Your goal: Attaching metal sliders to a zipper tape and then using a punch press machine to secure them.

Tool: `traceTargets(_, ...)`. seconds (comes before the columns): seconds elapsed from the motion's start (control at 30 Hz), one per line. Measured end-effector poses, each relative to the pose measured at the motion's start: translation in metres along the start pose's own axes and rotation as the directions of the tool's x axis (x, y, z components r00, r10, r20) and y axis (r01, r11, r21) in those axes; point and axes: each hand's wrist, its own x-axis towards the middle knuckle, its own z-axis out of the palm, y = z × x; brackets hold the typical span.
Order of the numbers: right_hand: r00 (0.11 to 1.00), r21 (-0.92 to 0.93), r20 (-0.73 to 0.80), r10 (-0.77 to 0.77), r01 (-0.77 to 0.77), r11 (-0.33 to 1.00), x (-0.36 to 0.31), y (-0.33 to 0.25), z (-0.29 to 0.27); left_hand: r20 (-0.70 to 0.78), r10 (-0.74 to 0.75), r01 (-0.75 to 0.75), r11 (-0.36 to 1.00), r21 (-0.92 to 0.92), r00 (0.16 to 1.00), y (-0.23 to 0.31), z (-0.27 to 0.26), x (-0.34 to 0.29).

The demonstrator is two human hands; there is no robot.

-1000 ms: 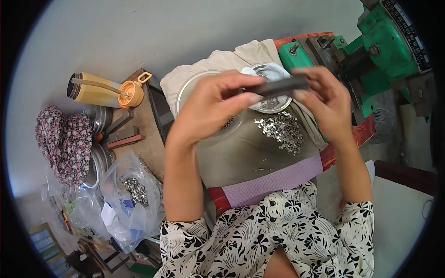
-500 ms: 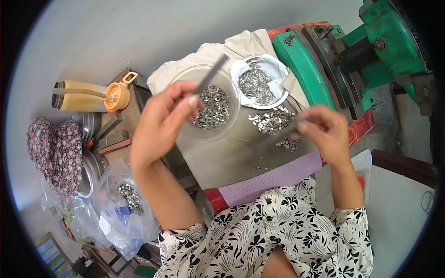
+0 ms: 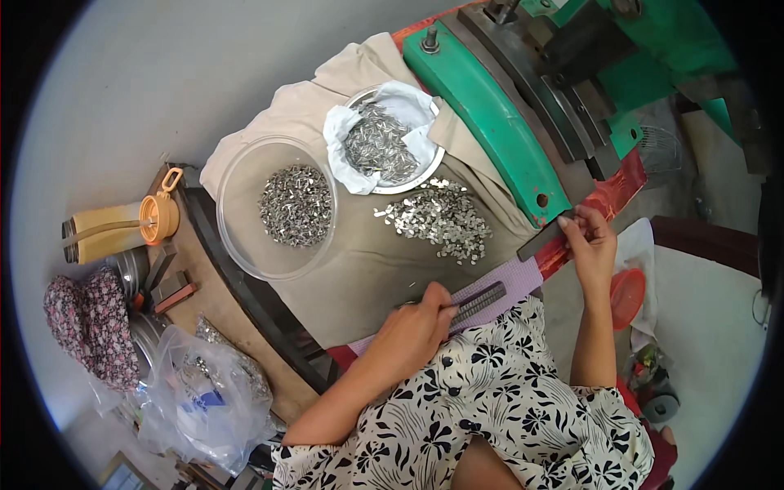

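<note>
My left hand (image 3: 415,333) is closed around one end of a dark, narrow metal strip with fine ridges (image 3: 480,303). That strip lies low over the purple cloth (image 3: 523,276) at the table's front edge. Farther right, the fingers of my right hand (image 3: 591,237) pinch a flat dark bar (image 3: 541,242) close to the corner of the green machine base (image 3: 490,122). Between my hands and the containers, a heap of small shiny metal discs (image 3: 445,219) lies loose on the tan cloth (image 3: 327,306).
A clear plastic tub (image 3: 237,249) holds small metal pieces. Beside it, a white-lined bowl (image 3: 339,126) contains thin metal pins. On the left are a yellow bottle (image 3: 110,229), a floral cloth item (image 3: 86,331) and plastic bags (image 3: 204,408). An orange-red bowl (image 3: 627,298) sits at right.
My left hand has come down from above the tub to the front edge with its strip. My right hand has moved away from the discs toward the machine's near corner with its bar.
</note>
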Motion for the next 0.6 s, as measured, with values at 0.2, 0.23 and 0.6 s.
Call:
traceTargets(0.2,0.925,-0.333,-0.091,-0.368,0.320,0.887,-0.019,-0.015,0.013,-0.182,0.077,-0.048,0.986,0.162,0.980,-0.004,0.005,-0.025)
traceTargets(0.23,0.881,-0.406,-0.059,-0.469,0.408,0.818,-0.027,-0.022,0.015,-0.195,0.117,-0.050,0.947,0.318,0.974,0.000,0.004,-0.028)
traceTargets(0.6,0.521,-0.273,0.500,-0.692,0.853,0.446,-0.035,-0.060,0.113,-0.394,0.338,-0.108,0.858,0.502,0.855,-0.007,-0.011,-0.012)
